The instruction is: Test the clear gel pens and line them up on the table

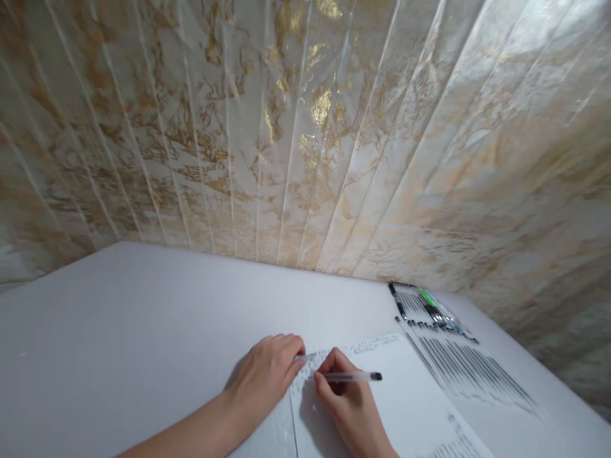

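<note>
My right hand grips a clear-barrelled pen with a black end, pinched between thumb and fingers. The pen lies slanted over a white sheet of paper, its tip by rows of dark handwriting. Across the upper left of the sheet, my left hand rests with its fingers curled together. A small pale, see-through piece shows at its fingertips, too small to name. Writing runs along the top left of the sheet and also near its lower right corner.
A row of several pens lies side by side right of the sheet. Behind them are a pack of more pens and a green-marked item. The white table meets a wall covering patterned in gold and grey.
</note>
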Motion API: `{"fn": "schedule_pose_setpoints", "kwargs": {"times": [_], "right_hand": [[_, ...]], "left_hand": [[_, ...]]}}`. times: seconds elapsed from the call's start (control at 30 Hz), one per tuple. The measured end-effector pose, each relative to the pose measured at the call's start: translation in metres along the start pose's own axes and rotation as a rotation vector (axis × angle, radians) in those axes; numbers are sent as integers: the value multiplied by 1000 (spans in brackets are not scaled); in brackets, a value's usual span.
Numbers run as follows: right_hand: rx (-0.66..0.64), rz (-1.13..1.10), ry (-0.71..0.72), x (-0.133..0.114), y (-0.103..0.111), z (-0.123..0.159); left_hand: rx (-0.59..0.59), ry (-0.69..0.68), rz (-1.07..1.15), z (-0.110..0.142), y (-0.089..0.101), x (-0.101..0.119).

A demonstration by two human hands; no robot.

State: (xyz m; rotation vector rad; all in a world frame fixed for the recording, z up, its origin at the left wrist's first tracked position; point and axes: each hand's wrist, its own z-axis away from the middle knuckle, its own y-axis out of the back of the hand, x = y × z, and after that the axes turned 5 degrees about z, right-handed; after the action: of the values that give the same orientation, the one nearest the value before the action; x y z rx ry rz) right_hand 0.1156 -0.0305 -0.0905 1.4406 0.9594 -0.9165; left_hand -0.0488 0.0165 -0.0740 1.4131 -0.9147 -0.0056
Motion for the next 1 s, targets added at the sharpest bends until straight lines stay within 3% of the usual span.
{"fn": "schedule_pose_setpoints", "kwargs": {"times": [1.0], "right_hand": [[-13, 96, 44, 4, -2, -2]], "left_hand": [[44, -30, 15, 0, -8, -6]]}}
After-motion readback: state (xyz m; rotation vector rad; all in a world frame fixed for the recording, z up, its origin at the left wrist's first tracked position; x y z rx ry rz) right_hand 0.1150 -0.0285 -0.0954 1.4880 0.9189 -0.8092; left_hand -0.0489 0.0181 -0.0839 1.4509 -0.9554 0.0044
